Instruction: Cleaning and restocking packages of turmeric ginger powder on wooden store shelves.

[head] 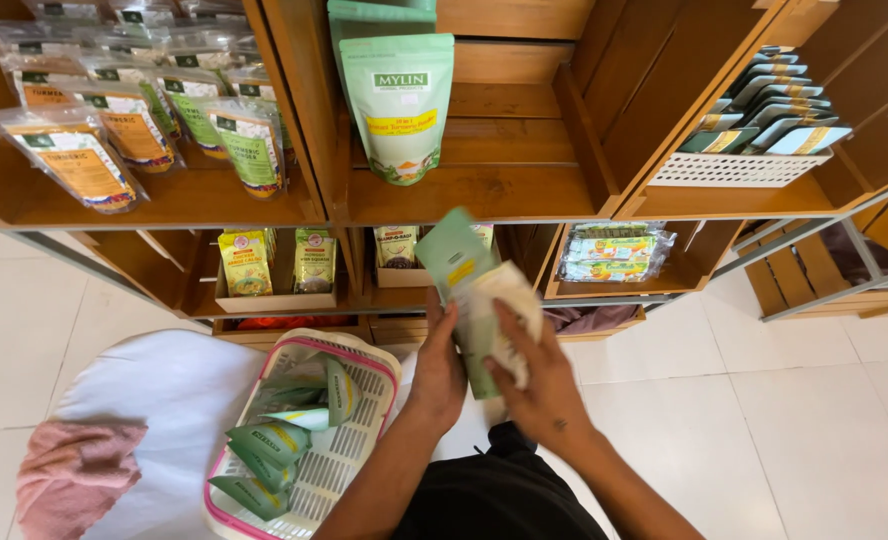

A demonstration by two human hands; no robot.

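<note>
Two hands meet on one green pouch [461,262], and that meeting is what we attend to. The pouch sits between them, raised in front of the shelves [484,195], with its long axis running from the palms up and slightly to the left; its top edge points away from us toward the shelf board, its lower end sinks into the grip. Our left hand [439,365] is closed on the pouch from the left and below, the fingers wrapped round its lower part. Our right hand [529,375] presses a white cloth [504,310] against the pouch's right face, fingers bent over the cloth. Both hands touch the pouch, so neither is nearer; the left one carries it, we judge.

Down and to the left of the left hand stands a white basket [369,395] with a pink rim, holding more green pouches [274,440] lying at mixed angles. Farther left of the basket lies a pink cloth [74,470] on a white round surface [164,390]. Straight beyond the hands, on the shelf above, a larger green bag [399,105] stands upright.
</note>
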